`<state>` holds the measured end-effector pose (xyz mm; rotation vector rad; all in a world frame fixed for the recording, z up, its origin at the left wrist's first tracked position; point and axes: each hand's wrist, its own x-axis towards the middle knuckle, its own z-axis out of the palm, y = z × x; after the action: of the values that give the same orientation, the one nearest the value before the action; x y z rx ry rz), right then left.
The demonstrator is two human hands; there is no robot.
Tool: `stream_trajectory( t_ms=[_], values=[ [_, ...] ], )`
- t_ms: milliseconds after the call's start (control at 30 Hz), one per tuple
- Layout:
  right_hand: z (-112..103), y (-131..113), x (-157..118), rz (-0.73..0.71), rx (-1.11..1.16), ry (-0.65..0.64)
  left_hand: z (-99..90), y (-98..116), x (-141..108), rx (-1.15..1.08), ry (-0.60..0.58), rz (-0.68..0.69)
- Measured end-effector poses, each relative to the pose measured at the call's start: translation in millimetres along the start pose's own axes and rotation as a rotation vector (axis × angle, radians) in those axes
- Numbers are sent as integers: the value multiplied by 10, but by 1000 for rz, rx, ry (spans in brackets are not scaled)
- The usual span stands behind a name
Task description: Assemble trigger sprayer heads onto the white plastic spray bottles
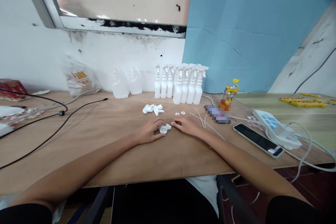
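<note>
My left hand (151, 131) is closed on a white spray head (163, 129), whose round open collar faces me near the table top. Just to its right, my right hand (183, 125) pinches a small white washer (173, 123) between thumb and fingers. Two more white washers (183, 113) lie beyond my right hand. Behind my left hand, loose white spray heads (157, 109) rest on the brown table (118, 161). Thin white tubes (210, 126) lie to the right of my right hand.
Several white spray bottles (184, 85) stand at the back, with headless bottles (120, 84) to their left. On the right are a drink bottle (229, 94), a phone (258, 140) and a power strip (278, 129). A black cable (70, 122) crosses the left side.
</note>
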<state>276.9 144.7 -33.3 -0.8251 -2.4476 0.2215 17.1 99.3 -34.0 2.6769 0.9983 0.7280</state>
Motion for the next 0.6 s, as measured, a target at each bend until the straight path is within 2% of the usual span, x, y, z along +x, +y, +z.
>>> stream_trajectory(
  t_ms=[67, 200, 267, 367, 467, 600],
  values=[
    [0, -51, -2, -50, -15, 81, 2, -9, 31, -64, 20, -37],
    [-16, -173, -4, -163, -11, 290, 34, 5, 122, -205, 92, -211],
    [-28, -238, 0, -244, -26, 332, 53, 13, 154, -263, 98, -216],
    [-46, -319, 9, -376, -27, 242, 62, 24, 164, -287, 54, -177],
    [-63, -364, 11, -416, -2, 149, 47, 46, 149, -283, 27, -157],
    [-52, -369, 8, -420, -4, 176, 30, 70, 126, -238, 10, -148]
  ],
)
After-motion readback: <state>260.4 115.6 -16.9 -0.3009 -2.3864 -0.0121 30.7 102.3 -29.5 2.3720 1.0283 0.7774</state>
